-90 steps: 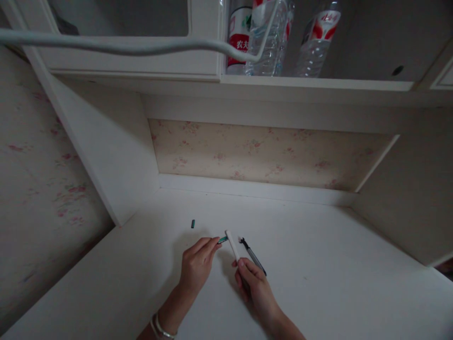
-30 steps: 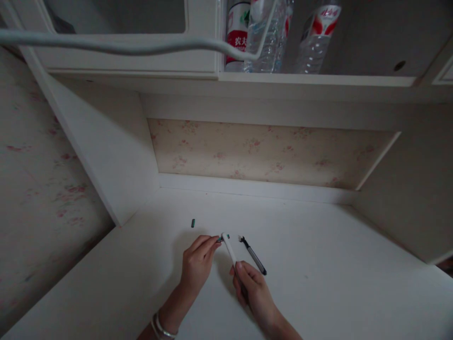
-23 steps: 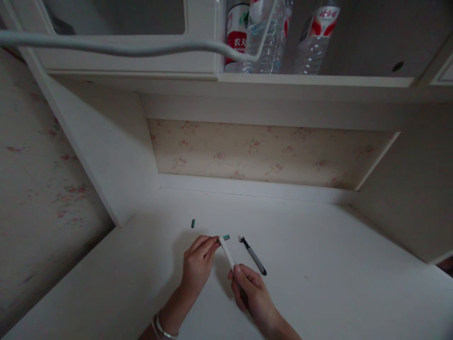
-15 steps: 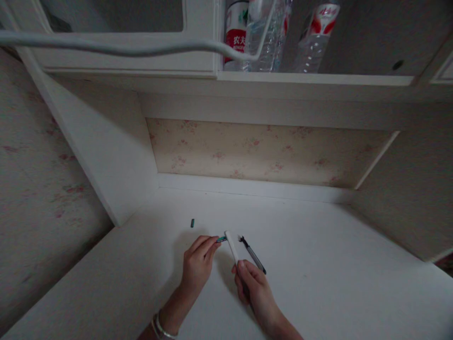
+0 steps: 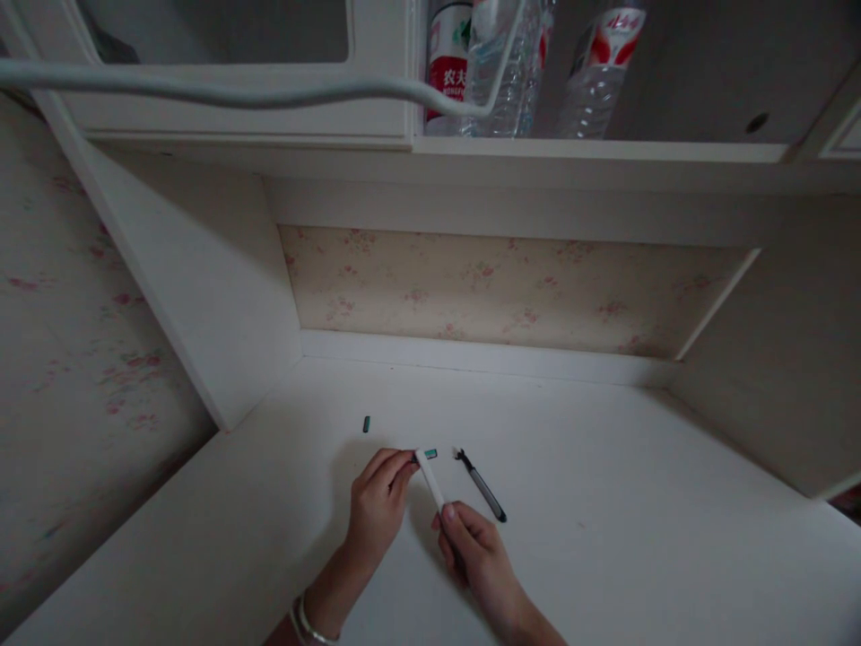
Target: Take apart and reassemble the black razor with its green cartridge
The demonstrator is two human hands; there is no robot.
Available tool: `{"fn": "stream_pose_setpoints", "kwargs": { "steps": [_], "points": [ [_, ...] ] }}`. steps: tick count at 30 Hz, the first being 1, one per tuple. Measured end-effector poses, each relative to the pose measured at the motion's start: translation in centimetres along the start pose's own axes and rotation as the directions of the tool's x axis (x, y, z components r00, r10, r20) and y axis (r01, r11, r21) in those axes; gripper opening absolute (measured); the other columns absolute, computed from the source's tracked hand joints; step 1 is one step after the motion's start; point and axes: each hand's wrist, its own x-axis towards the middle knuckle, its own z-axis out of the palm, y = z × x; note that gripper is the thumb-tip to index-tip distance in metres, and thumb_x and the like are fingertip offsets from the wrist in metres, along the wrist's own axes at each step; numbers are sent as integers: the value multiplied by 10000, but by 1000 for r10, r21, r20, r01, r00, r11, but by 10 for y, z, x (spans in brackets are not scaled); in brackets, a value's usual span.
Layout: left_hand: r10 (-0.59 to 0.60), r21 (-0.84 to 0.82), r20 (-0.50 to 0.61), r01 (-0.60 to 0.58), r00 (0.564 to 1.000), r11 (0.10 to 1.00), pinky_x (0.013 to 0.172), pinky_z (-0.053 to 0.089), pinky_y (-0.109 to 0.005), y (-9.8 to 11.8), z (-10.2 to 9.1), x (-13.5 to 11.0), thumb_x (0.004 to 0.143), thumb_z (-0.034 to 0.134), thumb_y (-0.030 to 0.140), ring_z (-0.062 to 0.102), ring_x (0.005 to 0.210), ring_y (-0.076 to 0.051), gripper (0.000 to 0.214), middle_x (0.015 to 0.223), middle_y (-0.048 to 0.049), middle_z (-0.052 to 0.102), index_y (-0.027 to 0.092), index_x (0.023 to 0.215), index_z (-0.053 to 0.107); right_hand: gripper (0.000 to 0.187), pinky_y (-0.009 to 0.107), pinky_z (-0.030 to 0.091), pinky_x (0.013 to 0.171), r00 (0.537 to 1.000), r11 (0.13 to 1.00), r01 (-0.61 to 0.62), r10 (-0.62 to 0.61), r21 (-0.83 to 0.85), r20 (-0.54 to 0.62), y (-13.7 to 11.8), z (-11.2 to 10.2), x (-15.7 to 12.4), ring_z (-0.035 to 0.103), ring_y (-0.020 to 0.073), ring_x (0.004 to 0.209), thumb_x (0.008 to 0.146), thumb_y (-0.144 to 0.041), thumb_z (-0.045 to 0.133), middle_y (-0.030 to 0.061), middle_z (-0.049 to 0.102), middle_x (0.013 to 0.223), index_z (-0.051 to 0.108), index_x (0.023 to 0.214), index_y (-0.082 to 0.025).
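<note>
My left hand point(image 5: 380, 502) pinches one end of a small razor cartridge point(image 5: 431, 454) with a teal strip and dark frame. My right hand point(image 5: 474, 547) is closed around a slim white toothbrush point(image 5: 432, 482). Its rounded head lies over the cartridge beside my left fingertips, and its bristles are hidden. Just right of the cartridge, a black and grey razor handle point(image 5: 485, 489) with a forked end lies on the white desk point(image 5: 605, 502). A second small teal piece point(image 5: 367, 423), similar to the cartridge, rests farther back on the left.
Above the desk is a cabinet shelf point(image 5: 605, 152) with several plastic bottles point(image 5: 592, 90). A pale cable or tube point(image 5: 235, 91) crosses in front of it. Side panels point(image 5: 195, 269) bound the desk at left and right, with a flowered wall point(image 5: 498, 278) behind.
The toothbrush head has shifted left over the cartridge, toward my left fingertips, and my right hand has moved slightly left and down. My left hand stays nearly in place.
</note>
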Motion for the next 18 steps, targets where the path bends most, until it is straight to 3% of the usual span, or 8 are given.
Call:
{"fn": "stream_pose_setpoints", "kwargs": {
  "steps": [5, 11, 18],
  "points": [
    [15, -13, -15, -15, 1000, 1000, 695, 509, -219, 1, -1, 0, 867, 554, 154, 615, 758, -132, 145, 830, -41, 634, 175, 958, 664, 515, 193, 177, 375, 995, 1000, 5, -5, 0, -102, -1, -2, 1, 273, 61, 396, 823, -661, 502, -69, 378, 487, 555, 751, -154],
    [25, -21, -27, -25, 999, 999, 692, 506, -214, 3, 0, -1, 866, 550, 147, 621, 748, -134, 156, 818, -40, 641, 184, 933, 686, 480, 201, 187, 392, 999, 997, 32, -32, -69, 7, -2, 1, -4, 287, 66, 411, 883, -606, 457, -61, 395, 500, 573, 786, -149],
    [9, -41, -24, -10, 1000, 999, 663, 506, -212, 4, -1, 0, 859, 565, 164, 617, 728, -133, 159, 812, -39, 640, 182, 960, 686, 510, 203, 179, 385, 996, 998, 45, -48, -49, -71, -4, 0, -4, 263, 68, 406, 851, -649, 466, -74, 352, 481, 554, 767, -154]
  ]
}}
